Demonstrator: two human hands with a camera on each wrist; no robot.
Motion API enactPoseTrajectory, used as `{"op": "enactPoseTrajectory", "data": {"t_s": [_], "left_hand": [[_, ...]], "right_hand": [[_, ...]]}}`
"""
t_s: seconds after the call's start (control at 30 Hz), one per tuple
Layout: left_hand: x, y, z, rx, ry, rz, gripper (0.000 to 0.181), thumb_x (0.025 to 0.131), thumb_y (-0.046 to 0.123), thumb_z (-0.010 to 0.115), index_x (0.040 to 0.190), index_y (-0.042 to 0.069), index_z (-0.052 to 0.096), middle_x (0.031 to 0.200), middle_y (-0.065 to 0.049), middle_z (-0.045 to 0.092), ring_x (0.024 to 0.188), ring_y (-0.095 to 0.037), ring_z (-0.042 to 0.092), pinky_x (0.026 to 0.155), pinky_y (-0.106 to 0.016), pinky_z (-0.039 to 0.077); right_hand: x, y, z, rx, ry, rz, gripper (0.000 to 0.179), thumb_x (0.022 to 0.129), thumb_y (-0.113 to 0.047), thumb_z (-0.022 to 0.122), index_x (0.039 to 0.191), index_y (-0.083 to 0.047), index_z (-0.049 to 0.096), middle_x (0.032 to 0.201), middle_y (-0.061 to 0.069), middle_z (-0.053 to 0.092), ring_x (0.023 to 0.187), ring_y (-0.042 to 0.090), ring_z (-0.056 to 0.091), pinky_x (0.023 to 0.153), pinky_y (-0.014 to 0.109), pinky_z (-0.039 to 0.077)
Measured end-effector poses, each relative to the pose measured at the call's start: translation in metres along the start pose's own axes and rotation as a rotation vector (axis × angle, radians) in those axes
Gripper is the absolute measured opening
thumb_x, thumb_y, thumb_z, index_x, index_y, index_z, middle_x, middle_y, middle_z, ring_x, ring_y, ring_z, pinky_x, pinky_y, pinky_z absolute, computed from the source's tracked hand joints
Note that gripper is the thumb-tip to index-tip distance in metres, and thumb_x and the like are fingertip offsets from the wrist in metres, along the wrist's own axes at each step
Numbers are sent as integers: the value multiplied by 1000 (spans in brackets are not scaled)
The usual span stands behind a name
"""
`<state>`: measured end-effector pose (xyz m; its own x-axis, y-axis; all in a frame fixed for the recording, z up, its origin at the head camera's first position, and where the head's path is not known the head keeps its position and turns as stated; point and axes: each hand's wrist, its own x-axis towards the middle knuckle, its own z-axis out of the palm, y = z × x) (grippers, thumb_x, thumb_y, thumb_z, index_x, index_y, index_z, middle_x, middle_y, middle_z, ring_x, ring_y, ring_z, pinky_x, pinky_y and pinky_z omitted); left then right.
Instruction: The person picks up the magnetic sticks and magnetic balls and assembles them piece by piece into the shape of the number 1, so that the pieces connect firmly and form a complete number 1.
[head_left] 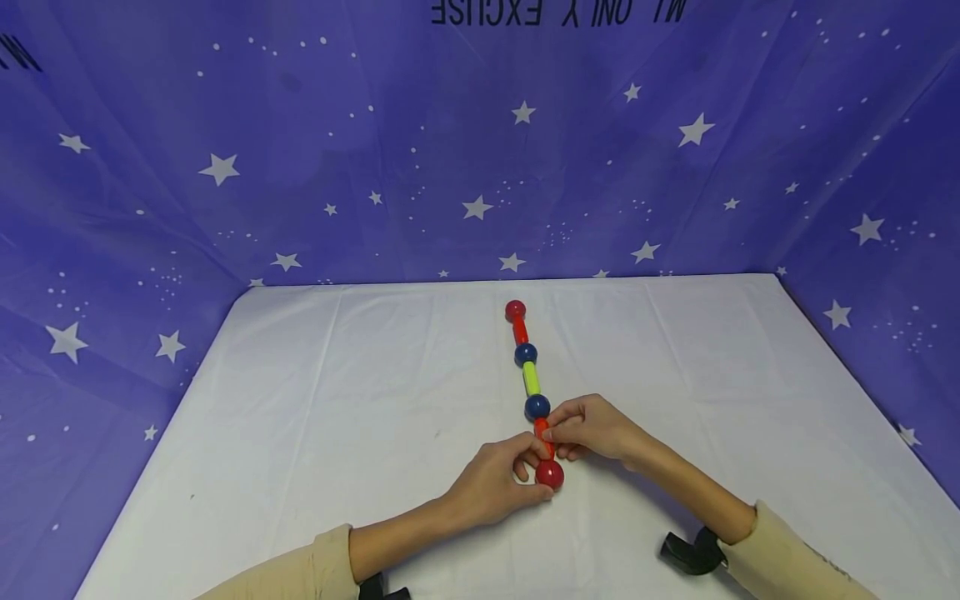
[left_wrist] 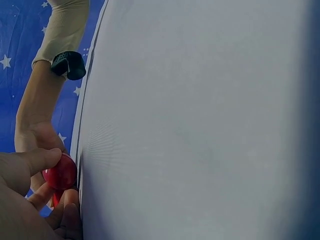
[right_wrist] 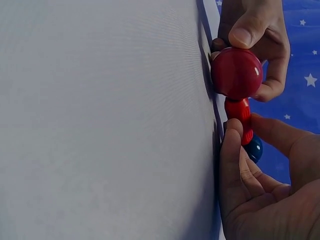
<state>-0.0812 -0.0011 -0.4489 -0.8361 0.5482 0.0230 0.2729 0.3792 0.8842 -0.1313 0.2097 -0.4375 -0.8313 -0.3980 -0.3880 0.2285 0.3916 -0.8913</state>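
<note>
A chain of balls and rods runs up the middle of the white table in the head view. From the far end come a red ball [head_left: 515, 311], a red rod [head_left: 521, 332], a blue ball [head_left: 526, 354], a yellow-green rod [head_left: 532, 378], a second blue ball [head_left: 537, 407], a near red rod [head_left: 542, 429] and a near red ball [head_left: 550, 475]. My left hand [head_left: 495, 482] holds the near red ball [left_wrist: 62, 172] between thumb and fingers. With thumb and fingertips, my right hand [head_left: 600, 432] pinches the near red rod [right_wrist: 239, 120], just beyond that ball.
White cloth covers the table [head_left: 390, 375]. A purple star-printed curtain [head_left: 420, 150] rises behind it and along both sides. Black wrist mounts [head_left: 692, 552] sit by the cuffs of the beige sleeves [head_left: 780, 554].
</note>
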Motion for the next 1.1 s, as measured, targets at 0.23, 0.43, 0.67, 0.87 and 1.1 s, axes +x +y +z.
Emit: {"op": "enactPoseTrajectory", "data": {"t_s": [0.23,0.43,0.67,0.87,1.1], "left_hand": [[2,-1,0,-11,9,20,31,79,8,85,100,17,63,91,15,64,74,-8,55,66,-18,45],[2,-1,0,-19,13,17,32,79,7,85,100,16,63,91,13,64,74,-10,56,66,-19,46],[2,0,0,-29,14,10,31,79,6,84,100,15,63,90,11,64,73,-10,57,67,-19,48],[2,-1,-1,-38,17,24,31,79,5,84,100,14,63,91,10,64,72,-11,57,66,-19,48],[2,-3,-2,-49,18,31,30,79,5,84,100,13,63,92,8,65,72,-11,57,65,-19,48]], "right_hand": [[2,-1,1,4,8,5,23,91,-12,71,106,5,71,77,9,70,65,16,65,62,28,57],[2,-2,1,8,13,8,23,91,-12,72,106,5,71,76,9,70,64,16,64,62,27,57],[3,-3,1,5,13,5,24,90,-13,72,105,5,71,76,10,70,64,16,64,62,27,57],[4,-2,2,5,10,3,23,91,-13,72,106,4,71,75,9,70,64,15,64,61,26,56],[6,-1,2,-2,16,1,22,90,-12,71,105,5,71,76,9,70,64,16,64,62,27,57]]}}
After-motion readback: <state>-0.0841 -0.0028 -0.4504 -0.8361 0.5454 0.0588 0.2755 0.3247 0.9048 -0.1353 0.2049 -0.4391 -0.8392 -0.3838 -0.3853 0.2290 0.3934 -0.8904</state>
